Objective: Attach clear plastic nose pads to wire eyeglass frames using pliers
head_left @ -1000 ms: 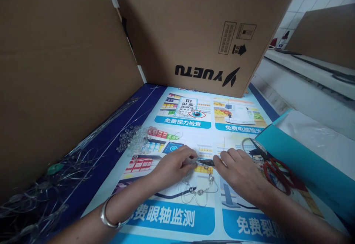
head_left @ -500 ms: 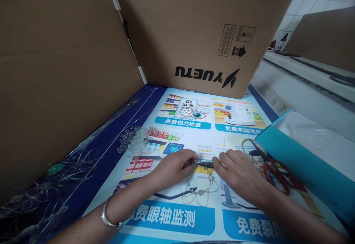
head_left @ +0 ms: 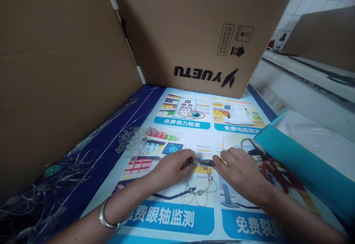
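My right hand (head_left: 235, 166) is closed around a pair of pliers (head_left: 204, 162), whose dark jaws point left. Close to the tips, my left hand (head_left: 177, 164) pinches one end of a wire strand with clear beads (head_left: 200, 192). The strand hangs below the pliers in a loose curve with thin wire loops, lying over the printed sheet. The pliers' jaws meet the strand right at my left fingertips; the exact contact is too small to make out. A silver bangle (head_left: 104, 214) circles my left wrist.
Loose clear beads (head_left: 135, 140) lie in a pile at the left. Red-handled scissors (head_left: 274, 170) and a ring of wire (head_left: 244, 143) are right of my hand, beside a teal box (head_left: 299, 162). Tangled wire (head_left: 66, 173) lies at far left. Cardboard (head_left: 180, 33) walls the back.
The pliers have turned slightly in my right hand, their jaws now catching more light. Both hands stay almost in place, and the whole view has shifted a little.
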A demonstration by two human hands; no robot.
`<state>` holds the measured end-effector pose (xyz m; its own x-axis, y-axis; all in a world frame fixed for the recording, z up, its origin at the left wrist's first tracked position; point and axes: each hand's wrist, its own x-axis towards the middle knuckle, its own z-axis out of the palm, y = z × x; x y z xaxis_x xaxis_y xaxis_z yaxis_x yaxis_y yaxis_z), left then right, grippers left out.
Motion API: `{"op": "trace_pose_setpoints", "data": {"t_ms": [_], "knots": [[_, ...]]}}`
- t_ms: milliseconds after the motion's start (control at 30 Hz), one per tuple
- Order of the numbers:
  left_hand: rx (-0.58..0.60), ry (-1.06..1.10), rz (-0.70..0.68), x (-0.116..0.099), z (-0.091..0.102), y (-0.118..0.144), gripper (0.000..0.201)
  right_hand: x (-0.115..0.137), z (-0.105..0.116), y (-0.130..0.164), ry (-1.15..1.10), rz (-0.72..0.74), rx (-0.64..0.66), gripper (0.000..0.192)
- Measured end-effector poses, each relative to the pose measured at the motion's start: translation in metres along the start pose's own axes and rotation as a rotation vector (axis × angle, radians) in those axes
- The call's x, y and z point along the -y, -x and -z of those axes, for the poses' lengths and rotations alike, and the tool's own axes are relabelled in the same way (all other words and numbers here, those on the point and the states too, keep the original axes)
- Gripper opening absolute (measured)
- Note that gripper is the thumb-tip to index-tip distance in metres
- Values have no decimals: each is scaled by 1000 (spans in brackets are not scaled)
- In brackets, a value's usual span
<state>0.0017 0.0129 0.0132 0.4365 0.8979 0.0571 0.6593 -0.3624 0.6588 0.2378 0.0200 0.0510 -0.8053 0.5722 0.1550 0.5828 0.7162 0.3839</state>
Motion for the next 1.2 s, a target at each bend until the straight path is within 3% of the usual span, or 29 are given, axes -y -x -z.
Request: {"op": "trace_pose_setpoints", "data": {"t_ms": [400, 1200], "knots": [[65, 27, 26, -1, 2, 4, 17, 0, -6, -1, -25, 0, 26, 18], [29, 72, 20, 3, -2, 4, 17, 5, -8, -3, -70, 27, 46, 17]]}}
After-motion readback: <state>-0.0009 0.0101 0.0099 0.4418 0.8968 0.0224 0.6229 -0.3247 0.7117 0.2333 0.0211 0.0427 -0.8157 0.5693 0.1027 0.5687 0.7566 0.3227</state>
